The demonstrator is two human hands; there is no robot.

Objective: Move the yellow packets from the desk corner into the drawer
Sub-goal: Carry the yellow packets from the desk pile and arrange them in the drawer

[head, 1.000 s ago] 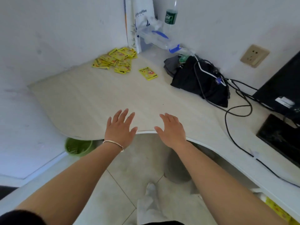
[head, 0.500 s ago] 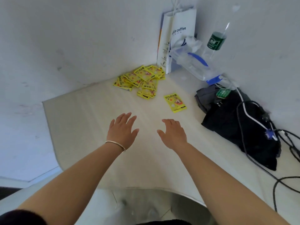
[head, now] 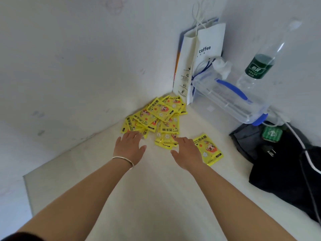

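Note:
A heap of several yellow packets (head: 157,115) lies in the far corner of the pale desk (head: 156,188), against the wall. One more yellow packet (head: 209,148) lies apart to the right of the heap. My left hand (head: 129,145), with a thin bracelet at the wrist, is stretched out flat, and its fingertips reach the near left edge of the heap. My right hand (head: 186,152) is also open, fingers extended, over the near edge of the heap and beside the single packet. Neither hand holds anything. No drawer is in view.
A white paper coffee bag (head: 199,63) stands in the corner behind the packets. A clear plastic box with blue clips (head: 229,100) and a water bottle (head: 260,66) stand to its right. A black bag with cables (head: 286,162) lies at the right.
Both hands have reached forward across the desk, from its front edge to the heap of packets. The view has closed in on the corner.

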